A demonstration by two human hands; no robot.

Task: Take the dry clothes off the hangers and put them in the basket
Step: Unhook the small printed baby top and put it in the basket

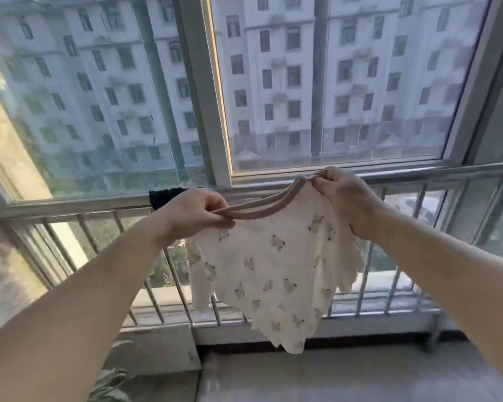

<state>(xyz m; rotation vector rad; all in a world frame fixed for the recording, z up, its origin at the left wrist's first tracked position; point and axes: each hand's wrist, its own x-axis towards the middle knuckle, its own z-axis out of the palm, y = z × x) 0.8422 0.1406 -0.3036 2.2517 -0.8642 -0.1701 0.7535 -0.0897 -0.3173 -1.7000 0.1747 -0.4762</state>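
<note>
Left hand [196, 211] and right hand [341, 195] are each pinching the pink neckband of the cream printed top [269, 265], which is hanging between and below them, clear of the railing [105, 211] beyond. No hanger showing. Best keeping both pinches firm while lowering. Basket not in view; contents unknown.

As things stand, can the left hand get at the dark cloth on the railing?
Probably not yet: the left hand grips the shirt collar. The dark cloth hangs just behind it, nothing between; it would need to let go first.
</note>
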